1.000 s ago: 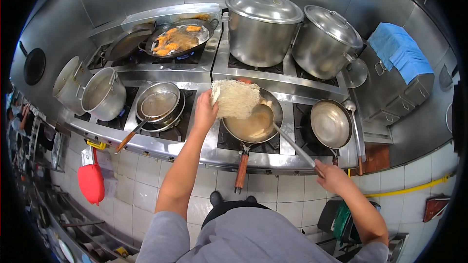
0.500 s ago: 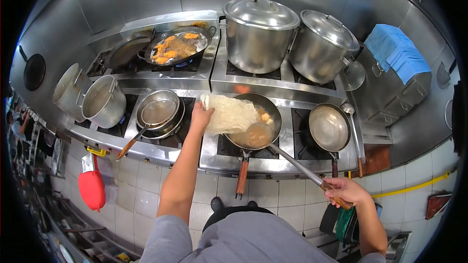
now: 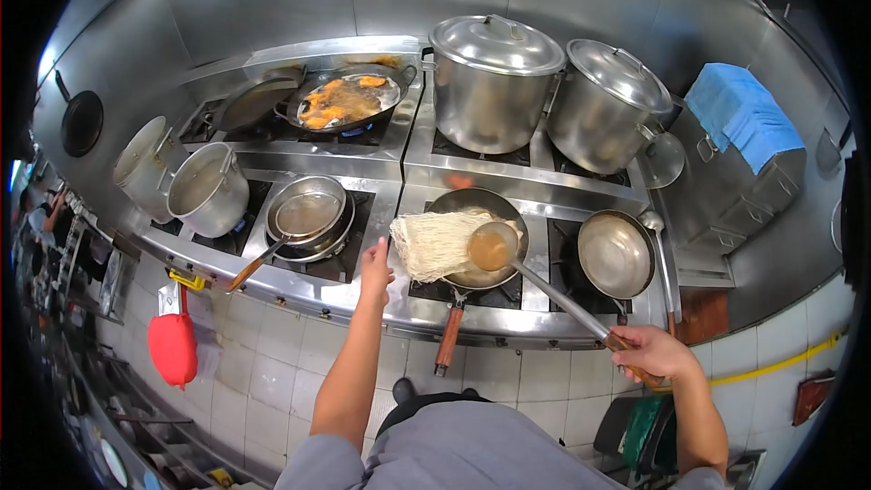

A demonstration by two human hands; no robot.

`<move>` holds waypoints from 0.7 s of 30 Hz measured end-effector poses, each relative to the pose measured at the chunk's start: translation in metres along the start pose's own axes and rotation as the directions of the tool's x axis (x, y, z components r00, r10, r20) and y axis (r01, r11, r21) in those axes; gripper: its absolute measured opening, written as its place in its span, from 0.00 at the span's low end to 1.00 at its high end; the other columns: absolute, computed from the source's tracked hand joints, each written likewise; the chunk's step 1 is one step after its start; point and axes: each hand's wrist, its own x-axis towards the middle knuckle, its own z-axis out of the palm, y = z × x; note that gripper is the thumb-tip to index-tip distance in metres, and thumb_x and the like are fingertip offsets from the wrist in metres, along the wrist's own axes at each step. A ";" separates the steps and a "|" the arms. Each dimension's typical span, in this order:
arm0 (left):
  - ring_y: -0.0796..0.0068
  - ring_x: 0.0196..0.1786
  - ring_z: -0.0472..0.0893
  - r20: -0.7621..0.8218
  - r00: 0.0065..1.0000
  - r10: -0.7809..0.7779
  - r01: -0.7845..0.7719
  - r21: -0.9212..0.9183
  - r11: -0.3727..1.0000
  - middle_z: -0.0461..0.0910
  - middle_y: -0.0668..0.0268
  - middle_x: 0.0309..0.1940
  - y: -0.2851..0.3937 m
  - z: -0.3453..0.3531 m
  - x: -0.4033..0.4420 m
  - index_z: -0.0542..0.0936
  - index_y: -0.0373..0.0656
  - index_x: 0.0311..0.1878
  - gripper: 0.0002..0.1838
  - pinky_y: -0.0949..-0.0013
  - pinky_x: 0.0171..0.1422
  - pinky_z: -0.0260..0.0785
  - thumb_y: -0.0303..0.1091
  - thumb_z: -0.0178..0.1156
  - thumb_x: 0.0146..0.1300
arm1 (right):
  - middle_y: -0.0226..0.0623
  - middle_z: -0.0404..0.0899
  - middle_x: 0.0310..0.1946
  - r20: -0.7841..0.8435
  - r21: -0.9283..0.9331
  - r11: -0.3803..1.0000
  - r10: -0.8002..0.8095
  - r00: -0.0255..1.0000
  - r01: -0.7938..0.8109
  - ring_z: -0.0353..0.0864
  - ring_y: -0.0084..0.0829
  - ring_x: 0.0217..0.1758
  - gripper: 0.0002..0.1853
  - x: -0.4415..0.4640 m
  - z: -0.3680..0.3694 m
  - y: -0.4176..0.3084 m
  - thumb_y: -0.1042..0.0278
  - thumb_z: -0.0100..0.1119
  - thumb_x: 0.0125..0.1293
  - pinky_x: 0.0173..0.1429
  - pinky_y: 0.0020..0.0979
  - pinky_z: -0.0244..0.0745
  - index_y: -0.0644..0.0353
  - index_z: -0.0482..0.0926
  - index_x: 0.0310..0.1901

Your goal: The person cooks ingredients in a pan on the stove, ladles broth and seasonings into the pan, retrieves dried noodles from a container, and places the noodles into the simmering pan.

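Observation:
A pale slab of dried noodles (image 3: 430, 245) rests partly in the wok (image 3: 508, 206), its left end sticking out past the rim. My left hand (image 3: 376, 274) is just left of the noodles, apart from them, fingers loosely extended and holding nothing. In my right hand (image 3: 650, 352) is the wooden handle of a long ladle (image 3: 560, 298). The ladle's bowl, with brown liquid in it, is over the wok at the noodles' right end. The wok's wooden handle (image 3: 448, 341) points toward me, untouched. Much of the wok's contents is hidden by noodles and ladle.
Orange pieces fry in a rear pan (image 3: 349, 100). Two lidded stockpots (image 3: 494, 95) stand behind the wok. At the left are a strainer (image 3: 307, 210) over a pan and an open pot (image 3: 209, 191). An empty pan (image 3: 617, 256) and another ladle (image 3: 665, 259) lie right.
My left hand has let go of the noodles and drawn back toward me. The noodles' right end sits lower in the wok, and the ladle bowl has shifted beside them.

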 end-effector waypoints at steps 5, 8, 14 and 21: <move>0.73 0.40 0.72 -0.026 0.997 0.066 -0.066 0.006 0.998 0.73 0.68 0.51 -0.008 -0.053 -0.021 0.71 0.48 0.59 0.29 0.69 0.39 0.68 0.60 0.59 0.65 | 0.23 0.75 0.30 -0.032 -0.216 0.973 -0.090 0.995 0.081 0.74 0.14 0.25 0.29 0.024 0.006 -0.013 0.72 0.61 0.66 0.27 0.21 0.73 0.56 0.68 0.69; 0.74 0.40 0.72 -0.022 0.998 0.054 -0.053 0.028 0.998 0.74 0.70 0.50 -0.012 -0.066 -0.036 0.72 0.49 0.59 0.27 0.70 0.40 0.68 0.56 0.60 0.65 | 0.27 0.77 0.30 -0.062 -0.368 0.919 -0.178 0.982 0.144 0.75 0.17 0.26 0.30 0.034 0.011 -0.031 0.71 0.61 0.65 0.30 0.24 0.74 0.56 0.68 0.69; 0.76 0.39 0.73 -0.028 0.998 0.049 -0.048 0.053 0.997 0.75 0.69 0.47 -0.022 -0.069 -0.046 0.71 0.45 0.59 0.25 0.69 0.40 0.69 0.48 0.62 0.66 | 0.53 0.81 0.41 -0.123 -0.674 0.664 -0.532 0.838 0.322 0.81 0.50 0.46 0.34 0.065 0.023 -0.034 0.66 0.65 0.59 0.54 0.39 0.74 0.58 0.68 0.68; 0.71 0.46 0.75 0.040 0.989 0.145 -0.150 0.156 0.976 0.74 0.61 0.57 -0.017 -0.048 -0.038 0.68 0.43 0.65 0.32 0.67 0.44 0.71 0.50 0.65 0.63 | 0.51 0.80 0.48 -0.229 -0.720 0.663 -0.507 0.831 0.206 0.78 0.53 0.52 0.36 0.027 0.009 -0.012 0.68 0.67 0.56 0.56 0.40 0.74 0.56 0.68 0.68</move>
